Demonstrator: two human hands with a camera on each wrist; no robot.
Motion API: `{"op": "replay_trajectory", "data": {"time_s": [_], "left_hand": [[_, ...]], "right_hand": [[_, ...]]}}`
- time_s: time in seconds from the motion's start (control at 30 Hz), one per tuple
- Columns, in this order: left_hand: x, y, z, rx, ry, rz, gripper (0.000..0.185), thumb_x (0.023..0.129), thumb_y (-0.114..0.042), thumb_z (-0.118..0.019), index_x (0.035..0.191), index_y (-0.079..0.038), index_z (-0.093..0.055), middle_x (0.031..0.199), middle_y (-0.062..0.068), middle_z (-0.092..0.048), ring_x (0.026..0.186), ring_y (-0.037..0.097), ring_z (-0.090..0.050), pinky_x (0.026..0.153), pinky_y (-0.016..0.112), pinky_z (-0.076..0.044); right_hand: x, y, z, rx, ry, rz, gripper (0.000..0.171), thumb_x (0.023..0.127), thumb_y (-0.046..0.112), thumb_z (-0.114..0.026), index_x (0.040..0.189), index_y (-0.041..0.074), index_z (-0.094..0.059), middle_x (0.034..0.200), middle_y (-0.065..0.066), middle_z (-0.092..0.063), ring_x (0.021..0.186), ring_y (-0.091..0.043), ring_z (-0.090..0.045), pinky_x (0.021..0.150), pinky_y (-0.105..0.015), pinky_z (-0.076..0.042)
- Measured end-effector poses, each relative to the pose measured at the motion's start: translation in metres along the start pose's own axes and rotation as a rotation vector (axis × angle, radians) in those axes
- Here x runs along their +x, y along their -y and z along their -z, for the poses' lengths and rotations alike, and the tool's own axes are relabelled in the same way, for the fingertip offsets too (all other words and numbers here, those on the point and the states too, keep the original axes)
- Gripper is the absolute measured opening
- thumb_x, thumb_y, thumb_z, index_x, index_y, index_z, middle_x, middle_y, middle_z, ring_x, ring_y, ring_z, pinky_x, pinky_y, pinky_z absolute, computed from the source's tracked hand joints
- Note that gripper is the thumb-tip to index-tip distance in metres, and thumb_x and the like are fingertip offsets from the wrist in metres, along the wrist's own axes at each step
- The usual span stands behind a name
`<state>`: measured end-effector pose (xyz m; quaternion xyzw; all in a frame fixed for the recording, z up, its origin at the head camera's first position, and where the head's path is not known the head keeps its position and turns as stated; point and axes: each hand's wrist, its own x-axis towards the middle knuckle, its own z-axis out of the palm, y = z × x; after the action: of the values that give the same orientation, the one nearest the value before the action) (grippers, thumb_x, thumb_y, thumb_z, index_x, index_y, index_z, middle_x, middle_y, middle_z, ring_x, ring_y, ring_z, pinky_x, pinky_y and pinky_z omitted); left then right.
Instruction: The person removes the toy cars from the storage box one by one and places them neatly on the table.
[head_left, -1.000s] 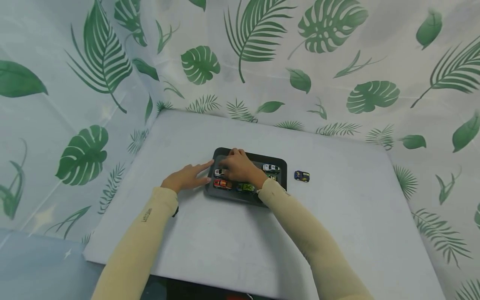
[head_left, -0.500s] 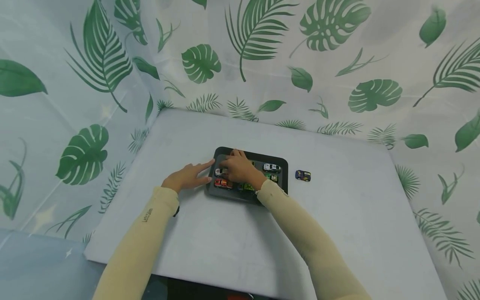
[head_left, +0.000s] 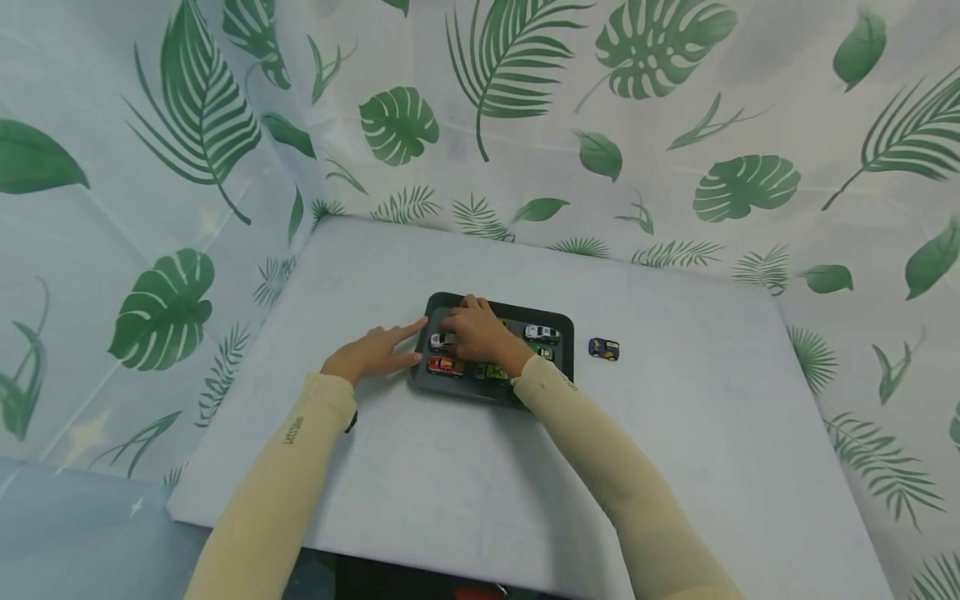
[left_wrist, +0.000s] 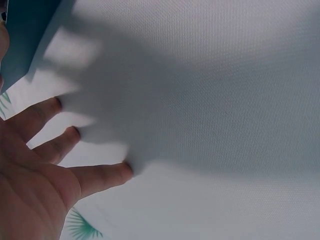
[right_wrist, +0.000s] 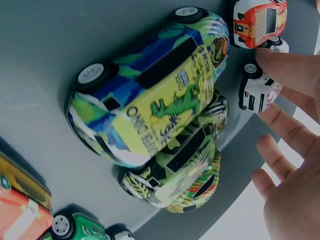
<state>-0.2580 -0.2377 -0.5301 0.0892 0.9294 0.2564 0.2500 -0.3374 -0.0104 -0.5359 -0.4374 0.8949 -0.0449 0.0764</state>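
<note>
Black plastic tray [head_left: 564,321] sits mid-table on the pale grey table [head_left: 450,483] and holds several toy cars. Right hand [head_left: 480,335] rests over the tray's far-left part, fingers straight and slightly apart, gripping nothing. Left hand [head_left: 372,354] lies flat, fingers spread, touching the tray's left edge. A blue toy car [head_left: 603,349] stands alone just right of the tray. Only the right wrist view shows the dinosaur-print car [right_wrist: 150,95] beside a zebra-striped car [right_wrist: 175,170].

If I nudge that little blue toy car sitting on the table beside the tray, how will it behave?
The small blue toy car sits on its wheels on the flat white table, so a nudge along its length would probably roll it away. It looks light and rigid, likely easy to pinch. A sideways push would more likely skid it or tip it.
</note>
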Motion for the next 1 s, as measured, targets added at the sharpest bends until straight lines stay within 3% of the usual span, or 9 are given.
{"op": "replay_trajectory", "data": {"time_s": [0.4,0.6,1.0], "left_hand": [[0.005,0.001,0.002,-0.014,0.014,0.049,0.075,0.111,-0.051,-0.056,0.173,-0.038,-0.017,0.175,0.020,-0.022,0.160,0.049,-0.012,0.125,0.070,-0.018],[0.002,0.000,0.000,-0.011,0.017,0.040,0.074,0.111,-0.051,-0.055,0.173,-0.037,-0.017,0.175,0.021,-0.023,0.160,0.050,-0.013,0.124,0.071,-0.018],[0.004,0.002,-0.004,-0.032,0.026,0.042,0.075,0.111,-0.050,-0.056,0.173,-0.037,-0.016,0.176,0.020,-0.019,0.161,0.050,-0.009,0.124,0.071,-0.015]], "right_hand": [[-0.007,-0.004,0.013,-0.009,-0.034,0.002,0.032,0.098,0.022,-0.081,0.130,0.015,-0.078,0.121,-0.008,-0.074,0.123,-0.037,-0.056,0.113,-0.062,-0.041],[-0.017,-0.008,0.015,0.006,-0.056,0.003,0.030,0.100,0.022,-0.078,0.130,0.015,-0.078,0.117,-0.008,-0.074,0.120,-0.036,-0.056,0.111,-0.061,-0.041],[-0.042,-0.021,0.033,0.013,-0.054,-0.038,0.027,0.103,0.021,-0.075,0.129,0.015,-0.079,0.121,-0.007,-0.074,0.126,-0.039,-0.053,0.112,-0.061,-0.039]]}}
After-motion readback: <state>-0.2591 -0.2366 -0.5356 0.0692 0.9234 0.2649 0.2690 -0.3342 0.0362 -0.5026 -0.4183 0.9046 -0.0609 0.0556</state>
